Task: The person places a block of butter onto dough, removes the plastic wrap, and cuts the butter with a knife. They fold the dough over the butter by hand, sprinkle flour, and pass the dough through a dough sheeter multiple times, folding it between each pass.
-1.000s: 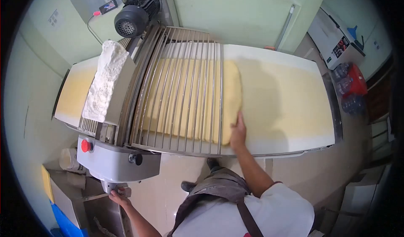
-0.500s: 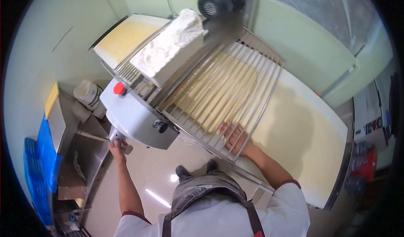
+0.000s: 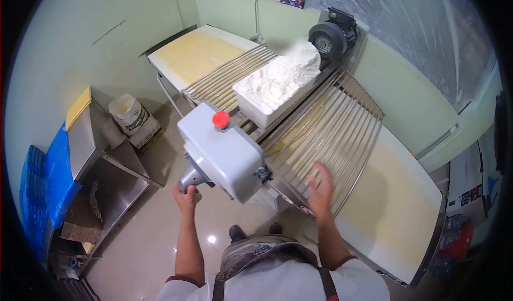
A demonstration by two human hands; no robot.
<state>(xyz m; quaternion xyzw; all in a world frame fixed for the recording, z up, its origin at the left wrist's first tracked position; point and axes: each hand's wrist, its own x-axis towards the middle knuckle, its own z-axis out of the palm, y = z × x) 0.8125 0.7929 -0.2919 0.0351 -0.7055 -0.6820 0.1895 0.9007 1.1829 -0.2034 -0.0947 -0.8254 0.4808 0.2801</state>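
My left hand [image 3: 187, 198] is wrapped round the grey lever [image 3: 193, 178] at the near end of the dough sheeter [image 3: 219, 146]. Raised a little at the edge of the right wire guard [image 3: 347, 135] is my right hand [image 3: 320, 190], its fingers apart and nothing in them. Under the guard's bars lies part of a yellowish dough sheet [image 3: 299, 130], close to the rollers. A white bin [image 3: 256, 111] heaped with flour [image 3: 278, 82] sits on top of the machine, beside a red button [image 3: 220, 120].
The right belt [image 3: 401, 194] and the left belt [image 3: 197, 52] are dusted yellow. A dark motor [image 3: 328, 41] stands at the back. At left are a metal shelf unit [image 3: 115, 194], blue plastic [image 3: 59, 178] and a white bucket [image 3: 127, 113]. A phone [image 3: 293, 1] leans near the wall.
The dough sheet has moved left toward the rollers, and less of it shows under the right guard. My right hand has lifted off the guard. The view has shifted.
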